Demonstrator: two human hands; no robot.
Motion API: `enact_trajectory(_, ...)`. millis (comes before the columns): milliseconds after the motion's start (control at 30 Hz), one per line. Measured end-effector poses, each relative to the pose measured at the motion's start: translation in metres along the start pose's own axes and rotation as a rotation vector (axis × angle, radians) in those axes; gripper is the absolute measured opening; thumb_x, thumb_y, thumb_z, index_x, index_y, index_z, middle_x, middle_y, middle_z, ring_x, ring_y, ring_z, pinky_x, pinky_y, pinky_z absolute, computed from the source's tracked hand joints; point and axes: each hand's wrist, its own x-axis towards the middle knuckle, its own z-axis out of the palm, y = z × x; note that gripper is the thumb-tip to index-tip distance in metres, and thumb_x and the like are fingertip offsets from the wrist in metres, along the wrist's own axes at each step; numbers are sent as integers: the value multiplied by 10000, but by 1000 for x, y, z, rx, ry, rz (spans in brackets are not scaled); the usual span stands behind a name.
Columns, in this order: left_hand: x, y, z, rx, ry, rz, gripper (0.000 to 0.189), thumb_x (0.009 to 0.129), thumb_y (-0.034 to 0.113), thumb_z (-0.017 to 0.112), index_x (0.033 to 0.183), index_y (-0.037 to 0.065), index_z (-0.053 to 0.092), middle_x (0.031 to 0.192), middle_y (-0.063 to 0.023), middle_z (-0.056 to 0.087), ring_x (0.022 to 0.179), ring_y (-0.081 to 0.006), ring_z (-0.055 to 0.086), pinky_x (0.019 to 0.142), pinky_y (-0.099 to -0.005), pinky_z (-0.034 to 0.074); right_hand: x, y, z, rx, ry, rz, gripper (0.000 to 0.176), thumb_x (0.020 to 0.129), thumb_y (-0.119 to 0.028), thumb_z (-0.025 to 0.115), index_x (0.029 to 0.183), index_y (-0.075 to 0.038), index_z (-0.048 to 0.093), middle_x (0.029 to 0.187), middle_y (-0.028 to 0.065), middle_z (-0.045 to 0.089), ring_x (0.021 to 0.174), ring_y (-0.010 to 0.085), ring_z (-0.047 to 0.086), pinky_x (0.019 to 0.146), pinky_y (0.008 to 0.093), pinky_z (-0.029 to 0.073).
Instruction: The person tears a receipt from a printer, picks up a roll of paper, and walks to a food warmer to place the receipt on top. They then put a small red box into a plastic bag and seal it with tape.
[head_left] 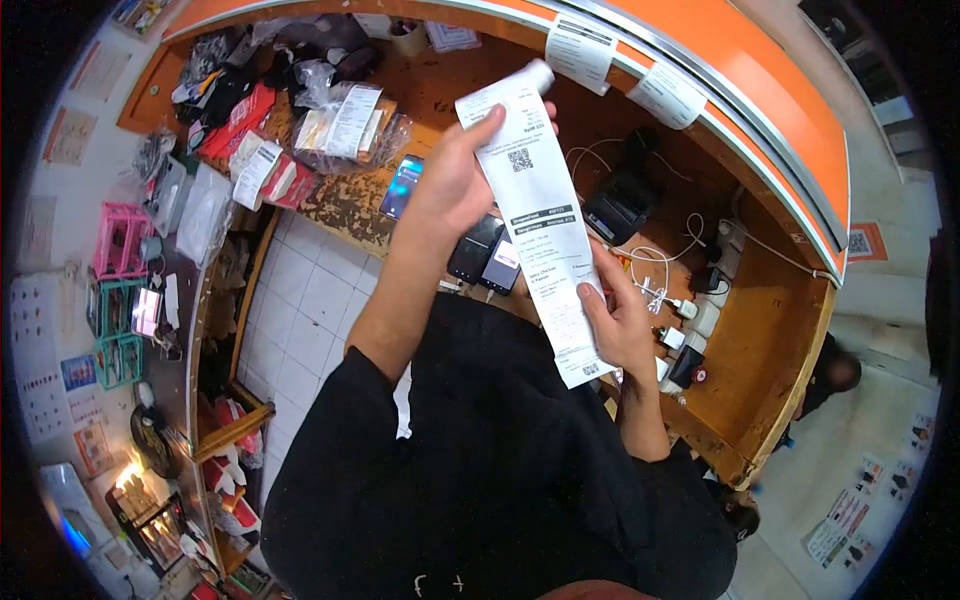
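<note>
A long printed receipt point(535, 210) hangs stretched between my two hands, its text and QR codes facing up. My left hand point(465, 175) pinches the upper part, thumb on the printed side, near the curled top end. Lower down, my right hand point(618, 315) grips the right edge near the bottom, with the thumb on top. Beneath the paper, two dark phones point(472, 250) point(500, 268) lie on the wooden counter. Another phone with a lit blue screen point(402, 187) rests left of my left forearm. A black boxy device point(622, 203) sits right of the receipt.
Plastic-wrapped packages point(345, 130) with slips cover the counter's left part. White cables, chargers and a power strip point(703, 318) line the right side. More slips point(580, 52) hang from the orange-edged panel point(760, 100). Pink baskets point(122, 240) stand far left. Other people are partly visible at right.
</note>
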Motion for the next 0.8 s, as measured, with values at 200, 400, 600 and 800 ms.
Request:
enact_trajectory(200, 22, 69, -23, -71, -168, 143, 418, 1018, 198, 488, 1343, -66, 499, 1238, -201, 649, 1118, -288, 659, 986, -432, 528, -15, 5, -10, 8, -144, 82, 402, 944, -38, 584, 1328, 65, 528, 1166, 157, 652, 1063, 189, 622, 917, 304, 486)
enact_trajectory(400, 30, 128, -47, 100, 38, 385, 340, 1007, 118, 501, 1292, -64, 534, 1209, -205, 659, 1105, -288, 663, 973, -432, 537, -27, 53, -29, -227, -323, 154, 149, 956, -118, 593, 978, 29, 600, 776, 113, 609, 732, 180, 589, 681, 337, 468)
enact_trajectory(600, 17, 135, -46, 150, 35, 470, 378, 1011, 95, 470, 1353, -66, 494, 1276, -199, 628, 1174, -284, 626, 1011, -429, 513, -30, 102, -37, -393, -321, 150, 114, 962, -95, 600, 970, 19, 598, 772, 64, 556, 749, 149, 518, 689, 320, 453)
enact_trajectory(800, 11, 136, -52, 92, -22, 512, 380, 1000, 38, 466, 1371, -40, 476, 1294, -211, 610, 1184, -318, 618, 987, -444, 537, -40, 159, -43, -346, -323, 191, 213, 932, -119, 587, 1076, 36, 612, 946, 244, 669, 894, 350, 658, 812, 403, 492)
